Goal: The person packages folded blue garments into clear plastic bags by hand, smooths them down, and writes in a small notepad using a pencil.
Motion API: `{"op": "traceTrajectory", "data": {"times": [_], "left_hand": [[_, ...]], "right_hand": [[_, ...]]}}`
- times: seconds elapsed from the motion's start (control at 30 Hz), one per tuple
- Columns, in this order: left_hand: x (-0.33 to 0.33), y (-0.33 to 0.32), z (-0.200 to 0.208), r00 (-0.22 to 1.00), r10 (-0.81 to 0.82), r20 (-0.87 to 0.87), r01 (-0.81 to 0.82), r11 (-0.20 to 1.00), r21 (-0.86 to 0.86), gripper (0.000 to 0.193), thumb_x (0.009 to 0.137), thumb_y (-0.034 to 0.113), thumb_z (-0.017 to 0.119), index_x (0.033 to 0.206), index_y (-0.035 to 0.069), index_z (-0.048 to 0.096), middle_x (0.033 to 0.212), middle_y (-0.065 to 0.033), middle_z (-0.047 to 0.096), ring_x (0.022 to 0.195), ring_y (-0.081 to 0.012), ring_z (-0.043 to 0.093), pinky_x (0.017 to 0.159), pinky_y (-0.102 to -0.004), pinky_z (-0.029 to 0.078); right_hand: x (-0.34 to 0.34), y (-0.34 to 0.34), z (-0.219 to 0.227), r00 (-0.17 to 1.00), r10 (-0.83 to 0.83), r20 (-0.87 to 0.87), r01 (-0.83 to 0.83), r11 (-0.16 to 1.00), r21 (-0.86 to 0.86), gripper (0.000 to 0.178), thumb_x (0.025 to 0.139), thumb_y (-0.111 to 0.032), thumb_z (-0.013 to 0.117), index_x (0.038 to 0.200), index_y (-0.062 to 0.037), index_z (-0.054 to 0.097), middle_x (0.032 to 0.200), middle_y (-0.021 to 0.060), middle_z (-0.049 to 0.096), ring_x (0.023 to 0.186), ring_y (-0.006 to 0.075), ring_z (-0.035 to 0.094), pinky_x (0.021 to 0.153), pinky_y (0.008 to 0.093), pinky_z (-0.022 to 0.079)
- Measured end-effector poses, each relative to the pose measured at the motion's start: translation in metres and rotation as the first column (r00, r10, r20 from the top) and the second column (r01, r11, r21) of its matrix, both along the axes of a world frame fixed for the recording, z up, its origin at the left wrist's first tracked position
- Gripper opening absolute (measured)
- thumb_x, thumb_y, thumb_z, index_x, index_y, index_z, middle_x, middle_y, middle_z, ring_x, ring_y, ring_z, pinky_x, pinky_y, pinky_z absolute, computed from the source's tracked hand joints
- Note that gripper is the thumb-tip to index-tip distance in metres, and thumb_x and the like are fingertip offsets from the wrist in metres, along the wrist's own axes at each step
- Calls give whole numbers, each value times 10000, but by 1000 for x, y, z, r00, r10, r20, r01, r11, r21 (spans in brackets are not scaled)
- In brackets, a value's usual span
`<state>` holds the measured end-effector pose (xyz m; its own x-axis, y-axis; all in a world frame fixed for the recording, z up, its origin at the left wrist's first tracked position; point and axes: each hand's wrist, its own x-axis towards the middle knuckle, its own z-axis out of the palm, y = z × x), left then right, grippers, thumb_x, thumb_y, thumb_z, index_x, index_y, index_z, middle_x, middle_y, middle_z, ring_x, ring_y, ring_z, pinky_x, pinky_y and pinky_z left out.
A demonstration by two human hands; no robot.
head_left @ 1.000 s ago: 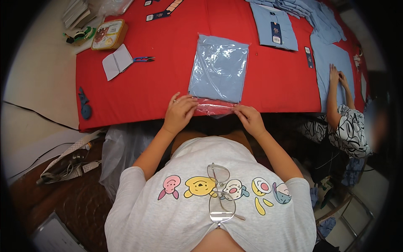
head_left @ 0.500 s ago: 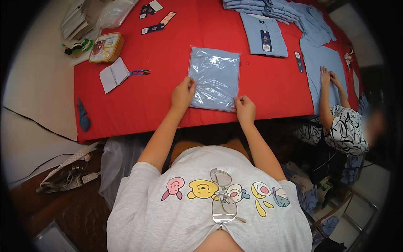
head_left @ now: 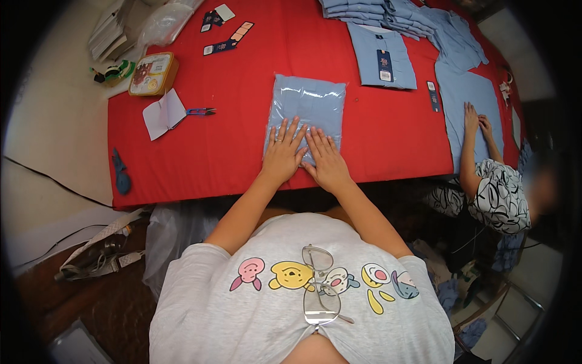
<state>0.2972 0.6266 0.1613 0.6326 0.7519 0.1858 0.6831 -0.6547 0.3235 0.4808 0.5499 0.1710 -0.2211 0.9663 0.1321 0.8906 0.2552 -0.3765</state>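
Observation:
A folded light-blue garment in a clear plastic bag [head_left: 308,100] lies flat near the front edge of the red-covered table [head_left: 230,139]. My left hand [head_left: 284,151] presses on the lower left part of the bag, palm down with fingers spread. Beside it my right hand [head_left: 327,161] rests on the lower right part, also flat with its fingers out. The two hands nearly meet at the thumbs and cover the bag's near end. Neither hand grips anything.
To the left are thread snips [head_left: 200,111], an open notebook [head_left: 163,114] and a yellow-rimmed box [head_left: 153,74]. Loose tags [head_left: 219,47] lie beyond. A tagged folded shirt [head_left: 382,57] and a stack of shirts [head_left: 357,11] lie far right. Another person's hands [head_left: 477,118] touch a blue garment [head_left: 470,91].
Both hands have let go of the bag's side edges and moved inward, now lying flat on top of it. The bag has shifted slightly toward me. The notebook's pages have lifted.

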Motion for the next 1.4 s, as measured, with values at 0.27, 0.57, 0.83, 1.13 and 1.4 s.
{"op": "traceTrajectory", "data": {"times": [0.27, 0.57, 0.83, 1.13, 1.4], "left_hand": [[3, -1, 2, 1000, 10, -20, -10, 1000, 8, 697, 1048, 421, 604, 1670, 172, 413, 1776, -127, 265, 1616, -399, 262, 1287, -633, 212], [-17, -1, 31, 991, -122, -55, 110, 977, -183, 1083, 790, 451, 815, 1707, 164, 315, 1801, -193, 144, 1644, -451, 158, 1306, -633, 181], [-16, -2, 0, 971, -65, -232, 67, 998, 1, 827, 923, 134, 676, 1682, 108, 350, 1762, -269, 212, 1566, -512, 337, 1256, -604, 338], [4, 11, 177, 984, 172, 49, -99, 750, -654, 500, 974, 36, 579, 1471, 22, 631, 1395, -237, 697, 1293, -402, 666, 1123, -439, 510], [-68, 9, 225, 583, 730, 357, 273, 238, -932, 428, 1025, 184, 690, 1388, -41, 667, 1322, -114, 746, 1241, -189, 688, 1089, -366, 523]], "right_hand": [[7, 0, 6, 998, 38, -49, -37, 999, 19, 1038, 888, -459, 796, 1675, 6, 304, 1736, 235, 307, 1626, 389, 273, 1318, 528, 227], [11, -12, 23, 963, 129, 236, -142, 989, 36, 910, 833, -111, 732, 1658, -48, 355, 1597, 322, 419, 1462, 483, 450, 1133, 647, 427], [69, 49, 28, 813, 422, 401, -428, 900, -78, 732, 946, -157, 654, 1635, -76, 420, 1536, 272, 541, 1341, 412, 606, 952, 537, 609], [161, 124, 140, 445, -22, -895, -545, 787, -290, 1348, 557, -185, 927, 1722, -84, 256, 1806, 138, 194, 1668, 280, 188, 1350, 472, 132], [111, 128, 130, 454, -250, -855, -660, 551, -511, 482, 822, -46, 887, 1274, 11, 729, 1196, 74, 784, 1093, 166, 719, 994, 364, 561]]}}
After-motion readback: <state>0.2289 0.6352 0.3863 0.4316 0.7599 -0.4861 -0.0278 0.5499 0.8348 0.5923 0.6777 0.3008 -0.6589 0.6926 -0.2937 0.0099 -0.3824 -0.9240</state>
